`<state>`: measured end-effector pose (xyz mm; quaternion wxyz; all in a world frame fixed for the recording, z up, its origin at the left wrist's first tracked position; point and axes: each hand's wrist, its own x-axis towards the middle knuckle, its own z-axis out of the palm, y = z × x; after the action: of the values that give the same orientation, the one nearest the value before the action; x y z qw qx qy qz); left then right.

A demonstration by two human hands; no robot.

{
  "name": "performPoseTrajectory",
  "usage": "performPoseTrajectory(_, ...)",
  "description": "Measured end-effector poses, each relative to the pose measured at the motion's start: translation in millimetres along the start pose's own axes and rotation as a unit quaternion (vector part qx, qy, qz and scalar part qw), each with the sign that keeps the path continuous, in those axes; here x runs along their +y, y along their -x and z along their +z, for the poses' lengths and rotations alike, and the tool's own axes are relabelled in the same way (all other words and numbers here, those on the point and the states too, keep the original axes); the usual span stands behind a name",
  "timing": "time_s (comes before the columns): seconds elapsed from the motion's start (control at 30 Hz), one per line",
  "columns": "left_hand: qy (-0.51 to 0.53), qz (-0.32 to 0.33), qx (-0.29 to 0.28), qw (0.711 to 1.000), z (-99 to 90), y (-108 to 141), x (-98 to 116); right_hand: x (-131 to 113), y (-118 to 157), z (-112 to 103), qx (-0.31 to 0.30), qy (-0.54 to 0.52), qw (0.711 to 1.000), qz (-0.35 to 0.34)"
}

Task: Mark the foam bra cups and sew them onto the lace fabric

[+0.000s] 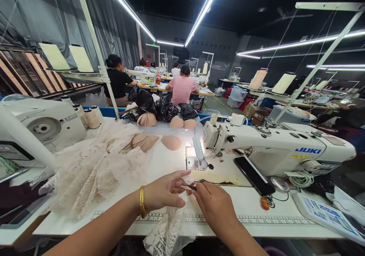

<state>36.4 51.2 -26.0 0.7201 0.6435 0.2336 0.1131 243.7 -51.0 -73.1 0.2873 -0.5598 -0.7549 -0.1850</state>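
Observation:
My left hand [167, 191], with a gold bangle at the wrist, holds a strip of cream lace fabric [168, 227] between thumb and fingers. The lace hangs down over the table's front edge. My right hand [213, 203] is closed around small dark thread snips [192, 187], mostly hidden in the fist. Their blades point toward my left fingers at the lace. Just beyond both hands is the needle area of a white sewing machine [273, 146], lit by a small lamp [199, 147].
Left lies a heap of cream lace [94, 168] with beige foam cups [171, 142] beside it. A black phone [253, 175] rests right of the needle plate. A printed ruler [251, 220] runs along the front edge. Thread cones [91, 118] stand left. Co-workers [182, 85] sit ahead.

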Motion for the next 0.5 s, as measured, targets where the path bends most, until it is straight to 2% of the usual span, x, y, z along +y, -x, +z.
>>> performPoseTrajectory(0.07, -0.124, -0.003, 0.014, 0.992, -19.7, 15.3, 20.0, 13.5, 7.8, -7.4, -0.004, 0.005, 1.000, 0.022)
performPoseTrajectory(0.1, -0.217, -0.001, 0.055, 0.975, -32.2, 25.3, 32.8, 23.9, 14.0, -11.0, -0.007, 0.015, 0.999, 0.034)
performPoseTrajectory(0.13, -0.321, 0.014, 0.137, 0.937, -45.3, 35.7, 46.1, 36.0, 21.3, -14.3, -0.013, 0.031, 0.998, 0.047)
performPoseTrajectory(0.17, -0.422, 0.037, 0.255, 0.869, -57.5, 45.6, 58.7, 49.1, 29.1, -17.2, -0.014, 0.052, 0.997, 0.057)
performPoseTrajectory(0.2, -0.506, 0.047, 0.352, 0.786, -67.5, 53.6, 69.4, 62.0, 36.8, -19.6, -0.018, 0.077, 0.995, 0.064)
performPoseTrajectory(0.23, -0.557, 0.058, 0.417, 0.715, -74.3, 58.6, 77.1, 73.9, 43.6, -21.4, -0.023, 0.102, 0.992, 0.069)
performPoseTrajectory(0.27, -0.582, 0.073, 0.449, 0.674, -77.2, 59.9, 81.2, 83.7, 48.9, -22.7, -0.023, 0.123, 0.990, 0.069)
performPoseTrajectory(0.3, -0.588, 0.087, 0.446, 0.669, -75.9, 56.7, 81.4, 90.9, 52.5, -23.4, -0.021, 0.139, 0.988, 0.069)
performPoseTrajectory(0.33, -0.582, 0.098, 0.413, 0.694, -71.0, 49.2, 78.0, 94.8, 54.1, -23.4, -0.015, 0.147, 0.987, 0.068)
performPoseTrajectory(0.4, -0.557, 0.106, 0.299, 0.768, -53.7, 22.8, 62.9, 93.2, 52.4, -21.4, -0.001, 0.133, 0.989, 0.069)
performPoseTrajectory(0.43, -0.552, 0.086, 0.241, 0.794, -43.7, 5.7, 53.1, 88.3, 50.0, -19.5, 0.003, 0.111, 0.991, 0.071)
performPoseTrajectory(0.5, -0.542, 0.069, 0.191, 0.815, -26.0, -29.7, 34.3, 74.0, 44.2, -14.6, -0.003, 0.043, 0.996, 0.079)
